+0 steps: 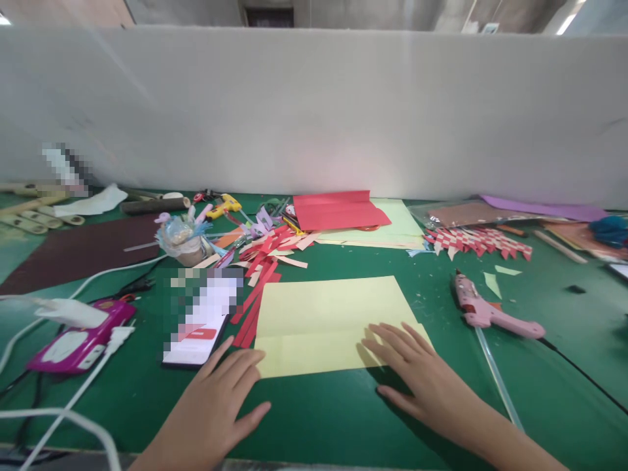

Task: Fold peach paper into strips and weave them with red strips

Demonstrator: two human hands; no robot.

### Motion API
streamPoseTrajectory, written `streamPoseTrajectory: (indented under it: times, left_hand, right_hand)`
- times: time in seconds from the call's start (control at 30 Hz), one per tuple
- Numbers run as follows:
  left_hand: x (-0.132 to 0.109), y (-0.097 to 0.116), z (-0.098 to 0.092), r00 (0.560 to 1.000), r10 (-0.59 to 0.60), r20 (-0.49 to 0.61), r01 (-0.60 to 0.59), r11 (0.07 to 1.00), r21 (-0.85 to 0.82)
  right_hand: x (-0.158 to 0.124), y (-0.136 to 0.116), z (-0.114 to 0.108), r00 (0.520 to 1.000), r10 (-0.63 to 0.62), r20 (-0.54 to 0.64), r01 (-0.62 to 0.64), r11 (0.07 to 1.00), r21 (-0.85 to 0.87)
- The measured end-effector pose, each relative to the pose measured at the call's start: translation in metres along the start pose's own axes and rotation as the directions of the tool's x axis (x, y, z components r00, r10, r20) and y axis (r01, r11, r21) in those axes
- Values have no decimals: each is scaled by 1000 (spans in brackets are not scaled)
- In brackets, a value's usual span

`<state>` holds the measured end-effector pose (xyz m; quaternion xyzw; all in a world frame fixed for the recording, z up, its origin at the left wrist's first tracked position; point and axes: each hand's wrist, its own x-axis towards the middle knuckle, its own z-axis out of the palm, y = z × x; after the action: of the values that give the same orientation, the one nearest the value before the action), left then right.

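A: In the head view, how do your hands stand?

B: Your left hand (223,396) has its fingers apart, tips at the lower left corner of the paper (328,307); your right hand (415,366), fingers apart too, reaches over its lower right part; whether either presses down, I cannot tell.

A: And where does your paper lie?

B: On the green table (318,418) before you, pale yellow, with a crease running across it; red strips (251,325) lie by its left edge.

A: What else is near you?

B: The phone (203,330), partly blurred, is just beyond your left hand; the pink glue gun (483,314) rests right of the paper; a red sheet (338,212) lies farther back.
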<state>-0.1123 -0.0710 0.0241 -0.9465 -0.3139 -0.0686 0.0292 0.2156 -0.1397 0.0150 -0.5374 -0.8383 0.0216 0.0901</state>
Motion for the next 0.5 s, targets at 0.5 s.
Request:
streamPoseTrajectory:
  times: [0.5]
  left_hand:
    - [83, 29, 21, 969, 244, -42, -237, 963, 132]
  right_hand:
    - [41, -16, 12, 986, -110, -123, 113, 993, 16]
